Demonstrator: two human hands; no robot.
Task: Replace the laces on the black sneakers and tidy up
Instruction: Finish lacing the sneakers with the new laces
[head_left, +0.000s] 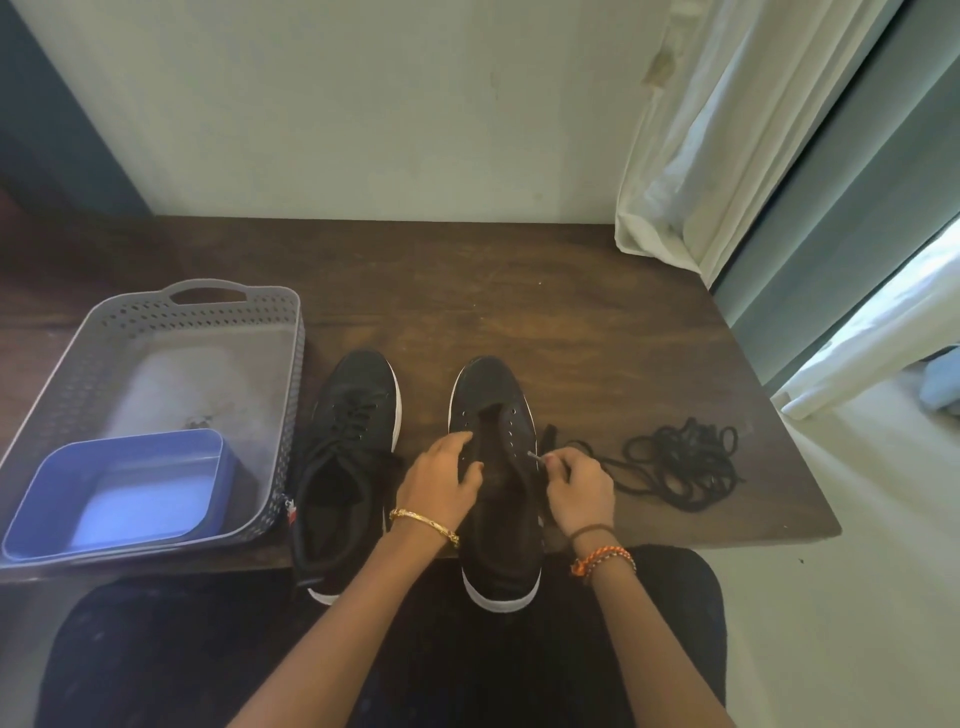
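Unlaced black canvas sneaker (496, 467) on dark wooden worktop (597, 322), toe pointing away. R hand (579, 486) pinches black lace's tip (535, 456) just beside right-side eyelets; L hand (441, 480), fingers relaxed, steadies tongue w/o gripping.

Two black sneakers (415, 467) w/ white soles, center frame. Black lace pile (680, 462), right of center; lace tip (535, 456) grey/silver. Basket (291, 364), left: grey, perforated dot pattern on walls. Tub (221, 457) inside it, lower left: blue. Table (519, 291): dark brown wood grain. Curtain (727, 130), upper right: white. Wall (337, 104): pale. Gold bangle (423, 525); brown + orange bands (602, 556) at the wrists.
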